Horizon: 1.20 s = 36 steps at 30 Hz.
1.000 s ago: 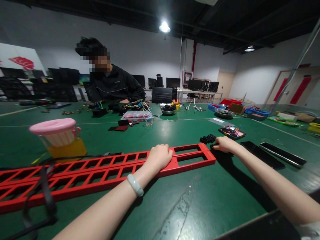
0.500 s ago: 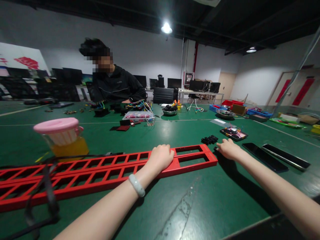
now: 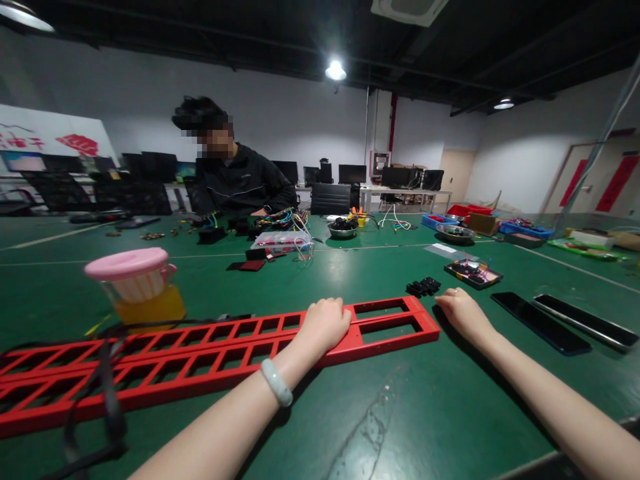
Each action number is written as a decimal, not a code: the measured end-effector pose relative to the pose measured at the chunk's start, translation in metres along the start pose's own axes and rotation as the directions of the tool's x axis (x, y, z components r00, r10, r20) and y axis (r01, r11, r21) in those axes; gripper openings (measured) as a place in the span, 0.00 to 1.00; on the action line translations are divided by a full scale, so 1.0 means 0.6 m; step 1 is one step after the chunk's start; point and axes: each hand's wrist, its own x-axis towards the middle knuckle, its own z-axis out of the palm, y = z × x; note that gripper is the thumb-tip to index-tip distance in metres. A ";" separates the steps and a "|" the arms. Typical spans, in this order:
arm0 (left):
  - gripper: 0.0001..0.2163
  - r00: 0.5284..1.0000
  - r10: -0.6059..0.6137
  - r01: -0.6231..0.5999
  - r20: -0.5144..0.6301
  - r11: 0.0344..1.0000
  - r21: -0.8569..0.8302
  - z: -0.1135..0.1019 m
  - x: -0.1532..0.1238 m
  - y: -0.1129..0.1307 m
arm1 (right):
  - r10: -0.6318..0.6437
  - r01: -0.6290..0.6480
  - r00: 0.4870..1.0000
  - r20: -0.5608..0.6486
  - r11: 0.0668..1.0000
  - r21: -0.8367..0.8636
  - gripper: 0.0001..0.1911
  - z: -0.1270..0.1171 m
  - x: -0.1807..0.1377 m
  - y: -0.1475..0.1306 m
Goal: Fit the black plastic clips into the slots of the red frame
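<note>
A long red ladder-like frame (image 3: 380, 331), with two parallel rows of slanted openings, lies across the green table. My left hand (image 3: 327, 325) is wrapped over it near its right end, fingers closed on the bars. Just past that end, my right hand (image 3: 463, 313) hovers low above the table with its fingertips pinched together. Whatever the pinch holds, if anything, is hidden. Several small black blocks (image 3: 423, 287) sit in a cluster beyond the frame's end, a little left of my right hand.
A pink-lidded cup (image 3: 135, 287) with orange liquid stands behind the frame, and a black strap (image 3: 107, 393) hangs over its left part. Two dark phone-like slabs (image 3: 540, 322) lie at right, near a tray of electronics (image 3: 473, 272). A person in black (image 3: 240, 177) sits opposite.
The view has tilted up slightly, so everything sits lower. A dark bit at my right fingertips no longer shows, and the hand has turned slightly. My left hand keeps its hold on the frame.
</note>
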 end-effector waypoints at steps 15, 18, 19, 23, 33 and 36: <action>0.12 0.987 0.070 -0.080 -0.141 0.995 -0.061 -0.007 -0.005 0.001 | 0.104 -0.086 0.969 -0.226 0.992 0.089 0.23 0.021 0.000 0.039; 0.13 0.978 0.093 -0.109 -0.185 0.991 -0.079 -0.015 -0.009 0.005 | 0.116 -0.099 0.968 -0.221 0.991 0.087 0.22 0.022 0.000 0.038; 0.14 0.976 0.096 -0.114 -0.196 0.990 -0.083 -0.018 -0.010 0.005 | 0.116 -0.098 0.969 -0.219 0.991 0.088 0.22 0.022 0.000 0.036; 0.15 0.962 0.108 -0.136 -0.251 0.986 -0.093 -0.026 -0.014 0.006 | 0.117 -0.094 0.968 -0.224 0.990 0.109 0.22 0.023 -0.003 0.033; 0.15 0.942 0.051 -0.109 -0.333 0.982 -0.157 -0.026 -0.021 0.003 | 0.121 -0.096 0.956 -0.267 0.990 0.104 0.23 0.031 -0.010 0.036; 0.14 0.938 0.053 -0.113 -0.343 0.981 -0.157 -0.027 -0.024 0.001 | 0.121 -0.098 0.951 -0.283 0.991 0.097 0.22 0.031 -0.014 0.036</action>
